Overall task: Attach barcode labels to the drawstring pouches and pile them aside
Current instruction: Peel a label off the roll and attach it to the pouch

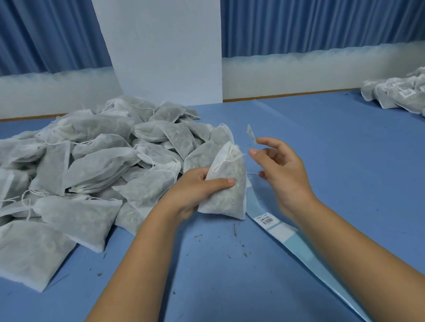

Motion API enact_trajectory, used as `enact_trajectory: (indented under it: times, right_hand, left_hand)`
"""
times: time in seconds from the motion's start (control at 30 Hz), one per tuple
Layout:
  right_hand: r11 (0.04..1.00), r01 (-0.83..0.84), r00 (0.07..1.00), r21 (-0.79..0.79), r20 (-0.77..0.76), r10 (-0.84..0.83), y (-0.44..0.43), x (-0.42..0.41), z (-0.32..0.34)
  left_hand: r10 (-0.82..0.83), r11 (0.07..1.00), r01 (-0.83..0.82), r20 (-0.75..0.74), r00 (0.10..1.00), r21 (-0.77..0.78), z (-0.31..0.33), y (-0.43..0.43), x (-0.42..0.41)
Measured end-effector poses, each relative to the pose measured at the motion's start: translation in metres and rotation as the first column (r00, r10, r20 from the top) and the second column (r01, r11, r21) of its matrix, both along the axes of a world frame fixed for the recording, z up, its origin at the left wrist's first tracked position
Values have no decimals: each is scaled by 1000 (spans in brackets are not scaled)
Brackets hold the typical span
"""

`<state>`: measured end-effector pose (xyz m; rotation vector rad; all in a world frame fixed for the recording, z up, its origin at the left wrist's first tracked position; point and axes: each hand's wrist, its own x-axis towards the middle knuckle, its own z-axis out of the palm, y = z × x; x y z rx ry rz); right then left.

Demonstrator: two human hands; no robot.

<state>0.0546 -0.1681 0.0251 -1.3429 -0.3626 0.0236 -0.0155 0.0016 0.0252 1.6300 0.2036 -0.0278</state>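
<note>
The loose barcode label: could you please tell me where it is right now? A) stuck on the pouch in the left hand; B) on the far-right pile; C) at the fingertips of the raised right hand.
C: the barcode label stands up from a fingertip of the right hand, clear of the pouch held in the left hand.

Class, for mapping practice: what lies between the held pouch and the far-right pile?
Head view: the right hand, a label on its fingertip, then bare blue table.

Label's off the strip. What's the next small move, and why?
Probably carry the label on the right hand across to the pouch and press it on: the left hand grips the pouch, with no label visible on it.
</note>
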Motion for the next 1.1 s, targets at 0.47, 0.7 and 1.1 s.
enact_trajectory:
  times: [0.47,0.7,1.1]
  right_hand:
    - [939,-98,884,-331,404,235,8,-9,-13]
    - [938,-180,900,-297,335,279,4,-7,-14]
    - [894,-289,906,-342,203,371,-5,-6,-11]
  left_hand:
    - [-34,954,25,27,999,298,-3,-14,0]
    - [-66,997,66,2,998,46,1,-8,-3]
    - [-147,977,147,13,989,-155,-1,-3,-5]
